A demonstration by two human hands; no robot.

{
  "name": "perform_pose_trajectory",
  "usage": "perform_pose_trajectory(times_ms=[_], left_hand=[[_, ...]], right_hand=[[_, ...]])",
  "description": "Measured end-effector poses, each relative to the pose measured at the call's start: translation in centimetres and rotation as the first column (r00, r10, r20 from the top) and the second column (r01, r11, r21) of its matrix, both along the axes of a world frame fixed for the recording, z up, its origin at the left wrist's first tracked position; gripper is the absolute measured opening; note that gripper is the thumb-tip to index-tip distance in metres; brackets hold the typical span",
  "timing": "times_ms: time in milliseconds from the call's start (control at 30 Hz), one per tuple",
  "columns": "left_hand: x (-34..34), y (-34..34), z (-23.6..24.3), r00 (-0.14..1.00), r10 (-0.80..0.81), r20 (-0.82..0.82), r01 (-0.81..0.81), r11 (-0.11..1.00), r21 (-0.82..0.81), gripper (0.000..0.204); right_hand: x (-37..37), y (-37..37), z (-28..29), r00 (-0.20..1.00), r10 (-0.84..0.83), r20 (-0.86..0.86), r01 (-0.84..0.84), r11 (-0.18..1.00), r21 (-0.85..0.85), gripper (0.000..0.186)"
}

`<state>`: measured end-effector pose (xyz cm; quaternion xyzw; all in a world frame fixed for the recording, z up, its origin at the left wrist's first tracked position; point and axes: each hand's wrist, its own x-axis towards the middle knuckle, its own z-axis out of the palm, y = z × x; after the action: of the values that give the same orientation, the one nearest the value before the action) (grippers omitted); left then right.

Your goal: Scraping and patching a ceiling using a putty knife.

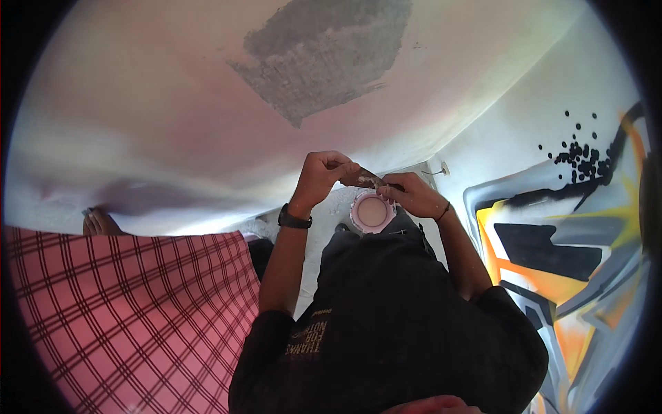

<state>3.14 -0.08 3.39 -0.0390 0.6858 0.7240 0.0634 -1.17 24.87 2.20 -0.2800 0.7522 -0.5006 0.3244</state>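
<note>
My left hand (323, 181) is closed on one end of a thin, reddish-brown scraper blade (357, 179). Pale, crumbly paste clings to the blade. My right hand (418, 196) pinches at the blade's other end, its fingertips at the paste. Both hands are held in front of my body. Below them stands a small round bucket (353, 215) with a pinkish rim and a smooth, beige-pink mix inside. My right fingers partly cover the bucket's upper right rim.
Ahead rises a pale wall (193, 117) with a rough grey patch (317, 62). A painted wall (552, 228) stands at the right. Pink plaid cloth (131, 297) fills the left, with another person's hand or foot (100, 222) beyond it. A cable outlet (444, 168) sits near the corner.
</note>
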Motion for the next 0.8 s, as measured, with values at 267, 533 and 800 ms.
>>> perform_pose_trajectory(times_ms=[267, 533, 800], left_hand=[[-1.0, 2.3, -2.1, 0.983, 0.137, -0.12, -0.143, 0.989, -0.04, 0.017], [-2.6, 8.6, -4.5, 0.925, 0.283, -0.253, -0.229, 0.948, 0.222, 0.028], [-6.5, 6.5, 0.0, 0.886, 0.276, -0.372, -0.339, 0.934, -0.115, 0.042]], right_hand=[[2.3, 0.8, -3.0, 0.967, -0.233, 0.104, 0.251, 0.941, -0.229, 0.018], [1.1, -2.5, -2.0, 0.812, -0.451, 0.371, 0.563, 0.772, -0.295, 0.011], [-3.4, -6.0, -0.5, 0.684, -0.713, -0.156, 0.618, 0.679, -0.395, 0.021]])
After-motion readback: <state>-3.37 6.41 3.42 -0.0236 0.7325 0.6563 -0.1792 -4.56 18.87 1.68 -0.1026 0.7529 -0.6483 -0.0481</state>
